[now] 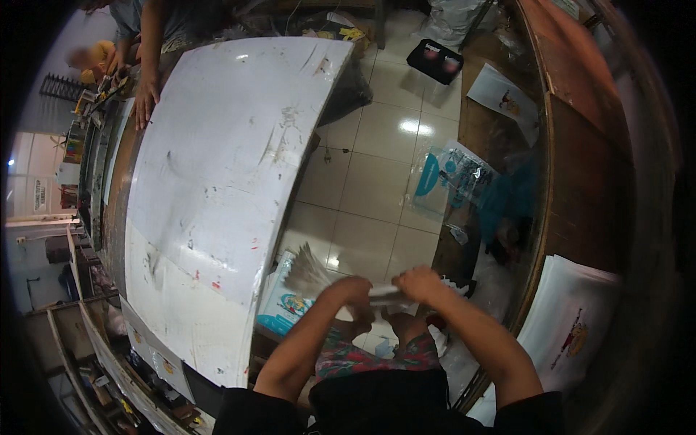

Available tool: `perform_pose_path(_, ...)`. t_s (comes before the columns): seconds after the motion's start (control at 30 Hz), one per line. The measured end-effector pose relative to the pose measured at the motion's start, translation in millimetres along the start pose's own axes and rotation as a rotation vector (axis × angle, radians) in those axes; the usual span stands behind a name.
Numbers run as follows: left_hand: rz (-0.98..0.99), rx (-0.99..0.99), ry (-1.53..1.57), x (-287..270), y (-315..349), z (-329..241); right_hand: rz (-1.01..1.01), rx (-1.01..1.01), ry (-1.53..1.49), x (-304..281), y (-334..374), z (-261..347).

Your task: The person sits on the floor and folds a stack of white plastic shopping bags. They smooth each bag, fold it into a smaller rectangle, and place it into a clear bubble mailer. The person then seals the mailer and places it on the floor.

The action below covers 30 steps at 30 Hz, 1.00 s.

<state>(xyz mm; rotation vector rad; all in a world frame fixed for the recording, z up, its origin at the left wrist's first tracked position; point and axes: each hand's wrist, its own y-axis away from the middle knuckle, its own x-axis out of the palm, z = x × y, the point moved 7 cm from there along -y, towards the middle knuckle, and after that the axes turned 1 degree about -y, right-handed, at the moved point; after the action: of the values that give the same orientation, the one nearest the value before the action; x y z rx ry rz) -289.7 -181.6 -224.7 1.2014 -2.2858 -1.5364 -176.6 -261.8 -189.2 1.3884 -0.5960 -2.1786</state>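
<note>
In front of my lap, both hands grip a bundle of thin whitish sheets (pixel 310 270), whose left end fans out in a blur. My left hand (pixel 349 296) is closed round the bundle near its middle. At its right end, my right hand (pixel 418 283) is closed on it, fingers curled. Whether the sheets are paper or plastic, I cannot tell. Below and left of the fanned end, a printed blue-and-white plastic bag (pixel 286 301) lies partly under the table edge.
A large white-topped table (pixel 217 145) fills the left. Another person's hand (pixel 147 101) rests at its far left edge. Printed clear bags (pixel 453 177) and a black pouch (pixel 435 61) lie on the right. White printed sheets (pixel 569 319) are stacked on a brown board (pixel 587 196).
</note>
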Motion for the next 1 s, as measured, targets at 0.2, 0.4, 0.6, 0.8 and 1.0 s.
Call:
perform_pose_path(0.2, -0.268, 0.016, -0.098, -128.7, -35.1, 30.8, -0.190, 0.089, 0.205, -92.6, -56.0, -65.9)
perform_pose_path(0.4, -0.576, 0.110, -0.283, -193.2, -41.0, 40.6, -0.505, 0.110, 0.403, -123.3, -81.3, -91.2)
perform_pose_path(0.6, -0.950, 0.191, -0.458, -129.0, -110.9, 78.9, -0.831, 0.091, 0.482, -27.2, -106.8, -94.6)
perform_pose_path(0.8, -0.970, 0.139, -0.508, 34.8, -264.3, 172.7, -0.806, 0.028, 0.448, 205.1, -214.3, -125.5)
perform_pose_path(1.0, -0.900, 0.116, -0.354, 181.1, -340.1, 234.0, -0.526, 0.001, 0.240, 352.9, -256.7, -110.1)
